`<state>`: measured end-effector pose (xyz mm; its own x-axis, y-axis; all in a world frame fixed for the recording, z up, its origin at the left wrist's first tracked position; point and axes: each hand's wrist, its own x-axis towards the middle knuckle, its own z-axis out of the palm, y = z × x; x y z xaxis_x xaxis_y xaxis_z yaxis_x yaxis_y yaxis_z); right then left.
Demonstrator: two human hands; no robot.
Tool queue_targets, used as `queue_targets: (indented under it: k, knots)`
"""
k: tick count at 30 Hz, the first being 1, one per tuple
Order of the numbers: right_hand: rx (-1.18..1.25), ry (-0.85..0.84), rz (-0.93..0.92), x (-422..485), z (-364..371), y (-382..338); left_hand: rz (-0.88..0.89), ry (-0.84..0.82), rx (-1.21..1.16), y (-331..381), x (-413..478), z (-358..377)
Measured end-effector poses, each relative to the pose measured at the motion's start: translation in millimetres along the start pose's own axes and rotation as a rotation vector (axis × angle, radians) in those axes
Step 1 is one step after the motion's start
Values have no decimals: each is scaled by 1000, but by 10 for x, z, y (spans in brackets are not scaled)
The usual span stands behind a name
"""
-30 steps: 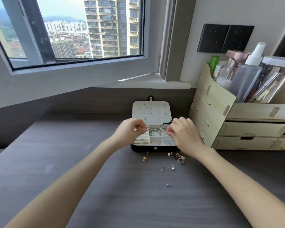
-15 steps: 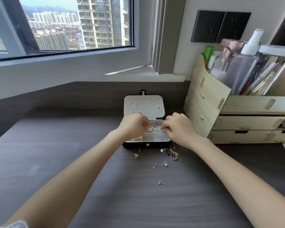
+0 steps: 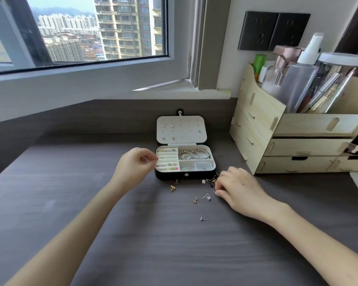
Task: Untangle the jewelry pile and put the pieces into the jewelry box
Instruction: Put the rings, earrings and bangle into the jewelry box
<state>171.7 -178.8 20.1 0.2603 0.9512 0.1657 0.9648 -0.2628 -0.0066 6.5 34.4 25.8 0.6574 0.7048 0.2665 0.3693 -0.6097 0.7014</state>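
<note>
While the jewelry box [image 3: 186,175] sits open at frame centre, the left hand [image 3: 133,167] hovers by its left edge, fingertips [image 3: 151,157] pinched, any piece too small to tell. Right hand [image 3: 239,187] curls onto the jewelry pile [image 3: 211,180] at the box's lower-right corner — grip unclear.

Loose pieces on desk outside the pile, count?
5: dangle at jewelry box front, gold piece below it, gold drop, hook earring beside it, stud nearest camera. Right hand may hide more.
</note>
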Motion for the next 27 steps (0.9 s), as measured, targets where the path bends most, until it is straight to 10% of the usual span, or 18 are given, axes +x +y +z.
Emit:
queue_targets:
  k: [7,27]
  knots:
    - [537,19,99,588,-366,-311,-53,177,-102,-156,38,292]
    - [224,11,69,1586,75,-608,-83,174,-245,-256,126,382]
